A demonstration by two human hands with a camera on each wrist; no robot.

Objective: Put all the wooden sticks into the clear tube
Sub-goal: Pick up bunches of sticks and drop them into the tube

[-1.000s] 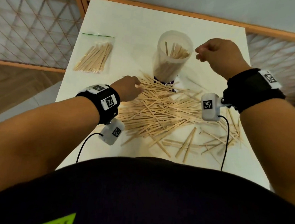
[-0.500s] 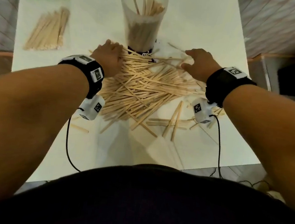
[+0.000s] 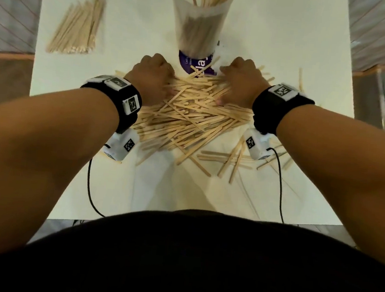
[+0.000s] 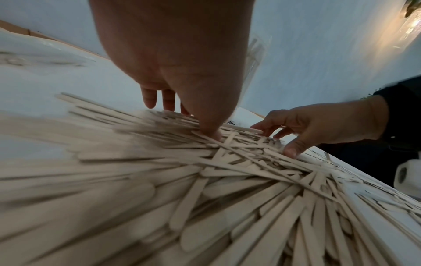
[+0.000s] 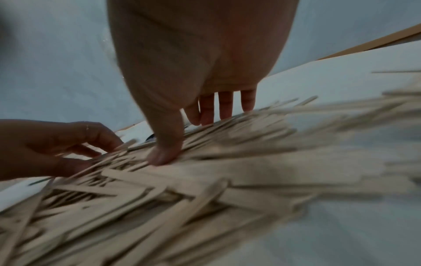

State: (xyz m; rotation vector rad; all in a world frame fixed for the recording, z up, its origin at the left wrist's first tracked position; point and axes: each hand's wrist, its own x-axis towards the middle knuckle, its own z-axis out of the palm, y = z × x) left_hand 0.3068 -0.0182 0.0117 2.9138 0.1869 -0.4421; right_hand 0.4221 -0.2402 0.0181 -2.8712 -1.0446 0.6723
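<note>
Lying in a loose heap on the white table [image 3: 288,33], sticks [image 3: 189,120] between and under both hands, spreading toward the body. Standing upright just beyond the heap, tube [image 3: 200,22], partly filled with sticks, purple label at its base, set between the two hands and slightly past them. A few sticks leaning against the tube's foot.

Left hand [image 3: 152,78] resting on the heap's left far edge, palm down, fingers apart and bent loosely downward; from the left wrist view, thumb [image 4: 210,129] pressing onto the sticks, fingertips [image 4: 149,100] touching the far edge of the pile. Nothing clamped; cannot tell whether any stick is caught beneath the fingers.

Right hand [image 3: 242,83] mirrored on the heap's right far edge, palm down, fingers spread; from the right wrist view, thumb [image 5: 165,153] flat against the sticks, fingers [image 5: 225,108] straight and touching the pile's far rim. Nothing gripped.

Both hands close to the tube's base, one on either side, not touching it as far as visible.

Off to the far left, well apart from the heap, bag [image 3: 77,25] of more sticks, lying flat.
</note>
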